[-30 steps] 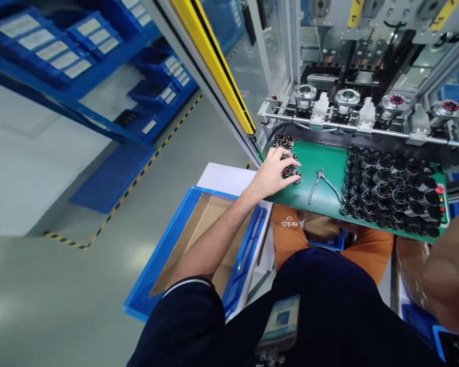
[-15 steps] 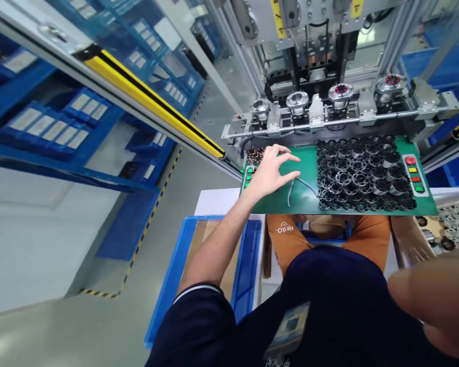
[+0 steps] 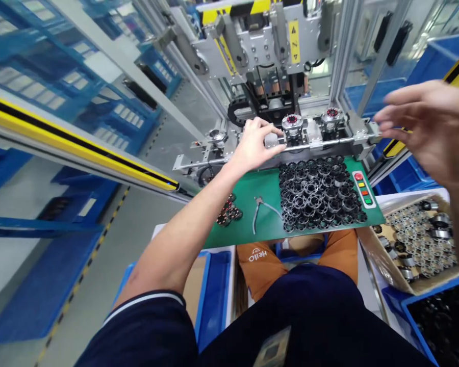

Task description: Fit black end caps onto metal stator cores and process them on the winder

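Note:
My left hand (image 3: 254,145) reaches over the fixture rail of the machine, its thumb and fingers apart and nothing seen between them. It hides part of one holder there. Just right of its fingertips, a round metal holder (image 3: 292,125) carries a part with a red and black top. Another such holder (image 3: 332,116) stands farther right, and a holder (image 3: 216,136) without red is at the left end. My right hand (image 3: 430,127) is raised in the air at the right, somewhat blurred, its fingers loosely stretched and holding nothing visible.
Pliers (image 3: 255,216) with grey-blue handles lie spread on the green work surface (image 3: 248,186). Beside them are many black and silver rings (image 3: 313,196) and, at left, several coppery parts (image 3: 228,211). A button panel (image 3: 363,189), a carton of metal parts (image 3: 416,229) and blue bins (image 3: 401,306) are at right.
My left hand has moved from above the pliers forward to the fixture holders. My right hand has risen from the lower right to the upper right. The view has shifted toward the right.

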`<state>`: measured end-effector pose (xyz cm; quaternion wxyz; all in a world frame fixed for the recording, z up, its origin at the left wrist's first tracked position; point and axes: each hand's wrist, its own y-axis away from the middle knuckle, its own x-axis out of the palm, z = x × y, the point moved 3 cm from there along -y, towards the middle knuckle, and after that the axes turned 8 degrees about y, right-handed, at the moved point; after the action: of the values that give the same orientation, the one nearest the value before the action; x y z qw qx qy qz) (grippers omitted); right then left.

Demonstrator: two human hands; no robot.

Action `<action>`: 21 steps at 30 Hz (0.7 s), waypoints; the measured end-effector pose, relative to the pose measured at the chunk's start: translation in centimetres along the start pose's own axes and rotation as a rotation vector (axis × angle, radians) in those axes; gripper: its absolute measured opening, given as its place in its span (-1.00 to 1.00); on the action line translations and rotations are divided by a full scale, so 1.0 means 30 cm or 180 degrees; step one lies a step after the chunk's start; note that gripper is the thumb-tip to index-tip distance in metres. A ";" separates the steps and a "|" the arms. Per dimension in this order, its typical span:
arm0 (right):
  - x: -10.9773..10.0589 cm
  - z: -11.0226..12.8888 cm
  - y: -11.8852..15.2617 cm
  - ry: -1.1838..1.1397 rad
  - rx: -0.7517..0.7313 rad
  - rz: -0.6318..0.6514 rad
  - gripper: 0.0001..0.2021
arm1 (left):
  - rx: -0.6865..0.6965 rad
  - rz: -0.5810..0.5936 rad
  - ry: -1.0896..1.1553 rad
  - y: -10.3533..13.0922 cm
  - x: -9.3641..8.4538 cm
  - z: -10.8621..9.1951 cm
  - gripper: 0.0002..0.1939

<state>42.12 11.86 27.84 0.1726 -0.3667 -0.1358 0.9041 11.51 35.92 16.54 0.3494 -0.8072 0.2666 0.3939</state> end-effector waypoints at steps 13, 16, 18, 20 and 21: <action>0.350 -0.383 -0.579 0.2585 0.0651 0.1396 -0.41 | -0.0235 0.0367 -0.0718 -0.440 0.160 0.109 -0.62; 0.377 -0.395 -0.622 0.2685 0.0910 0.1816 -0.56 | -0.0189 0.0668 -0.0558 -0.479 0.186 0.158 -0.61; 0.395 -0.395 -0.647 0.2688 0.1082 0.2096 -0.72 | -0.0153 0.0829 -0.0495 -0.507 0.215 0.184 -0.64; 0.414 -0.394 -0.668 0.2679 0.1250 0.2287 -0.83 | -0.0150 0.0894 -0.0460 -0.526 0.247 0.203 -0.65; 0.423 -0.392 -0.678 0.2667 0.1312 0.2330 -0.80 | -0.0146 0.0904 -0.0442 -0.530 0.261 0.209 -0.64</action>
<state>46.29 36.84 19.43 -0.0438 -0.6742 0.2577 0.6907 24.21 49.33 12.94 0.2893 -0.7401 0.3441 0.5002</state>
